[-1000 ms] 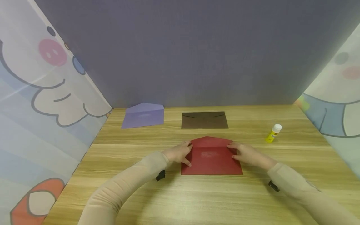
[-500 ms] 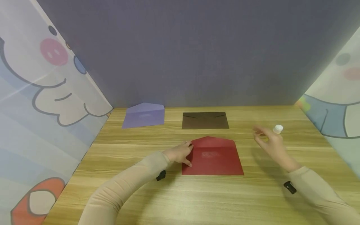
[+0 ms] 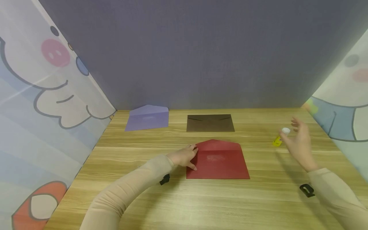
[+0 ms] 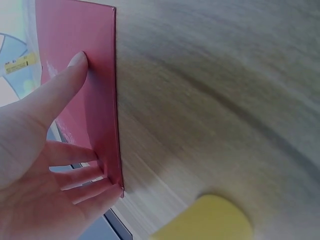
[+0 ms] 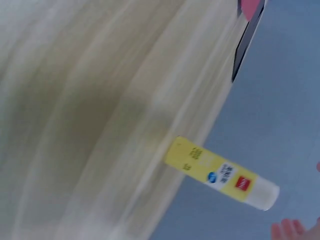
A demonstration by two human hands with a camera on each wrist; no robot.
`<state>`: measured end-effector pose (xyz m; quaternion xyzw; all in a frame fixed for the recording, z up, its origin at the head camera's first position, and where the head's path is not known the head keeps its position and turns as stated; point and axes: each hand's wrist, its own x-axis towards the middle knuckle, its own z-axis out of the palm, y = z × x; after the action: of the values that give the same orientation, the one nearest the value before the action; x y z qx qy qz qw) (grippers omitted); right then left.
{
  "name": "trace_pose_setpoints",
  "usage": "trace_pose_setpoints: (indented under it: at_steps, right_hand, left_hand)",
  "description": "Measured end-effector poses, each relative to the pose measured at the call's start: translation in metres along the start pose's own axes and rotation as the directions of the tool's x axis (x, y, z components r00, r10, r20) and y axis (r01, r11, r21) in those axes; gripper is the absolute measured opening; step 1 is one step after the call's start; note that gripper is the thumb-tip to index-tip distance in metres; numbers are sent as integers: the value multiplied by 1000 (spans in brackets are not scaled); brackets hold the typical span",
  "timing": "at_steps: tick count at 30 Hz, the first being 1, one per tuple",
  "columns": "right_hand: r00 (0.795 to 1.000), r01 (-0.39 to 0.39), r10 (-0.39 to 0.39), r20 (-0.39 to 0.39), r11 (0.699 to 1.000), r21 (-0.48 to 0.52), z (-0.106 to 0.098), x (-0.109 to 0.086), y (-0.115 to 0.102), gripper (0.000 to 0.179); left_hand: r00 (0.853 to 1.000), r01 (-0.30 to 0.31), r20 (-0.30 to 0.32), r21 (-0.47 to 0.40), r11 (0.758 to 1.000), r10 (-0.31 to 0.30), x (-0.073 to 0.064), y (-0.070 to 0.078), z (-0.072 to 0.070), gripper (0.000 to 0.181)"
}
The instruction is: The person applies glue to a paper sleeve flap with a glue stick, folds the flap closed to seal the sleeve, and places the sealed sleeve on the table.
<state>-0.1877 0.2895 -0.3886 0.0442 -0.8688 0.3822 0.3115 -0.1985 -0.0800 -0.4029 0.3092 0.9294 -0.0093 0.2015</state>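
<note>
A red envelope (image 3: 222, 164) lies on the table with its pointed flap unfolded away from me and a pale smear on its middle. My left hand (image 3: 181, 157) rests on its left part; in the left wrist view the thumb (image 4: 77, 70) and extended fingertips press the paper near the edge. My right hand (image 3: 300, 145) is raised beside a yellow glue stick (image 3: 277, 141), fingers spread, and partly overlaps it in the head view. The right wrist view shows the glue stick (image 5: 220, 172) standing upright with its white cap on, apart from the fingertips (image 5: 286, 229).
A purple envelope (image 3: 148, 119) with its flap unfolded lies at the back left. To its right is a dark brown envelope (image 3: 210, 124), flap side hard to make out. A grey wall (image 3: 207, 57) borders the table's far edge, and printed cloth panels stand at both sides.
My right hand has left the red envelope's right side and moved right to the glue stick. The left hand has stayed on the envelope.
</note>
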Motion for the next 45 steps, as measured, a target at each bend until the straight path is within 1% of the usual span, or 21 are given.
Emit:
trace_pose_setpoints:
  at_steps: [3, 6, 7, 9, 13, 17, 21, 22, 24, 29, 34, 41, 45]
  right_hand:
    - [991, -117, 116, 71, 993, 19, -4, 1, 7, 69]
    - [972, -181, 172, 160, 983, 39, -6, 1, 15, 71]
    - [961, -202, 190, 199, 978, 43, -7, 1, 18, 72]
    - [933, -249, 227, 281, 967, 47, -8, 1, 23, 75]
    - [874, -319, 284, 394, 947, 26, -9, 0, 29, 78]
    - [849, -356, 306, 430, 934, 38, -8, 0, 33, 78]
    - [832, -373, 318, 455, 927, 34, -7, 0, 36, 75]
    - [829, -373, 319, 458, 927, 29, -6, -1, 37, 73]
    - [832, -361, 315, 456, 933, 15, -5, -1, 40, 69]
    - [854, -344, 307, 420, 939, 14, -3, -4, 45, 56]
    - [867, -338, 312, 388, 941, -1, -1, -7, 47, 47]
    - [888, -337, 323, 328, 941, -16, -3, -7, 46, 46]
    - [892, -341, 331, 307, 940, -23, -4, -6, 41, 50]
  left_hand:
    - [1000, -6, -4, 14, 1000, 6, 0, 0, 0, 86]
    - [1000, -9, -5, 23, 1000, 9, 0, 0, 1, 86]
    - [1000, -10, -5, 27, 1000, 10, 0, 0, 1, 86]
    - [1000, -12, -6, 32, 999, 12, 0, -1, 1, 86]
    - [1000, -16, -9, 45, 999, 16, 0, -1, 2, 86]
    - [1000, -11, -9, 45, 999, 12, 1, -1, 3, 86]
    - [1000, -4, -9, 37, 999, 5, 0, -1, 3, 86]
    - [1000, -3, -9, 36, 999, 4, 0, -1, 3, 86]
    - [1000, -3, -6, 37, 999, 3, 0, -1, 3, 86]
    - [1000, -5, 3, 49, 999, 5, 1, -2, 4, 86]
    - [1000, 2, 12, 39, 999, -2, 1, -1, 4, 86]
    - [1000, 4, 7, 34, 999, -4, 1, -1, 4, 87]
    - [1000, 2, 6, 31, 1000, -2, 2, -2, 4, 86]
